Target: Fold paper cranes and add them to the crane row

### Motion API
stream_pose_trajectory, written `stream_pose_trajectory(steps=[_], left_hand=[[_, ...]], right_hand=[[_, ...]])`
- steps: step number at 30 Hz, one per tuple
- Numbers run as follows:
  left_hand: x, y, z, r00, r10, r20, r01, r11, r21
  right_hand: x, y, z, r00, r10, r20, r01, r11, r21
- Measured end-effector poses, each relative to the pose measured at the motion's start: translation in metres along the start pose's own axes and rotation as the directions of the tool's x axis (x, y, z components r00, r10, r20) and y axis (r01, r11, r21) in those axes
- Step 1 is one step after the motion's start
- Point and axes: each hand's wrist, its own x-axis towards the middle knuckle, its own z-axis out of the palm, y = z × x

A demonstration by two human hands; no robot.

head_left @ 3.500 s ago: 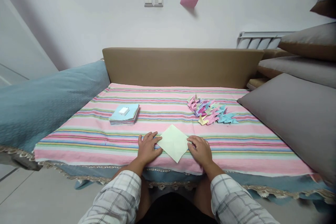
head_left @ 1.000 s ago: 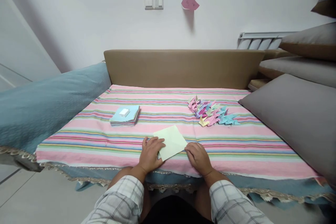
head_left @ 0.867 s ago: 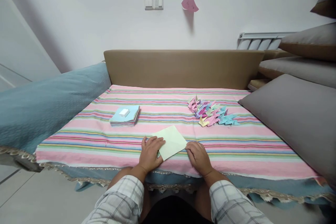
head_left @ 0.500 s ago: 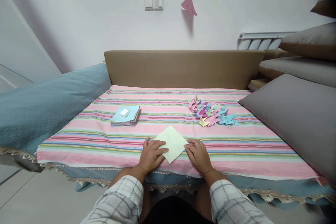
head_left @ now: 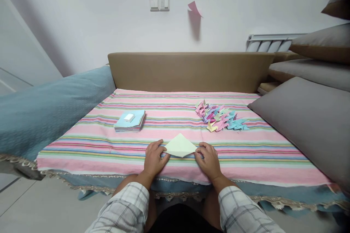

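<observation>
A pale green square of origami paper [head_left: 180, 145] lies just above the striped cloth, turned with one corner pointing away from me. Its near half is bent upward, so a shaded crease line runs across between the side corners. My left hand [head_left: 154, 158] pinches the left corner between thumb and fingers. At the right corner, my right hand [head_left: 208, 160] pinches the paper the same way. Beyond my right hand is a cluster of folded paper cranes [head_left: 218, 116] in pink, purple, yellow, green and blue. To the left sits a stack of square paper [head_left: 129, 121] with a small white block [head_left: 129, 117] on top.
The striped cloth [head_left: 169, 113] covers the seat up to a brown backrest [head_left: 191, 71]. Grey cushions [head_left: 308, 116] pile up on the right, and a blue covered armrest [head_left: 60, 102] borders the left. A pink note [head_left: 194, 8] hangs on the wall near light switches [head_left: 159, 3].
The green paper was turned between my hands until a corner faced me. Its near half has since lifted, and both hands have taken hold of the side corners. The pink note on the wall curls differently.
</observation>
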Motion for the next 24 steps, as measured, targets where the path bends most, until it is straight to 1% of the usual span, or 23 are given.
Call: stream_pose_trajectory(steps=[6, 12, 16, 20, 24], left_hand=[[0.0017, -0.0015, 0.0025, 0.997, -0.077, -0.018, 0.077, 0.997, 0.026], [0.0043, -0.0020, 0.0060, 0.989, -0.147, -0.032, 0.148, 0.988, 0.047], [0.0039, -0.0027, 0.0079, 0.984, -0.173, -0.029, 0.175, 0.983, 0.059], [0.0020, -0.0022, 0.0084, 0.987, -0.151, -0.052, 0.154, 0.986, 0.067], [0.0000, 0.0026, 0.0066, 0.993, -0.096, -0.067, 0.104, 0.986, 0.129]], right_hand=[[0.0008, -0.0007, 0.0035, 0.998, 0.064, 0.001, -0.064, 0.994, -0.091], [0.0021, -0.0007, 0.0073, 0.995, 0.082, -0.063, -0.090, 0.986, -0.140], [0.0029, -0.0013, 0.0092, 0.991, 0.118, -0.063, -0.127, 0.978, -0.165], [0.0033, -0.0019, 0.0098, 0.988, 0.147, -0.050, -0.154, 0.972, -0.179], [0.0030, -0.0021, 0.0098, 0.988, 0.150, -0.047, -0.156, 0.970, -0.186]])
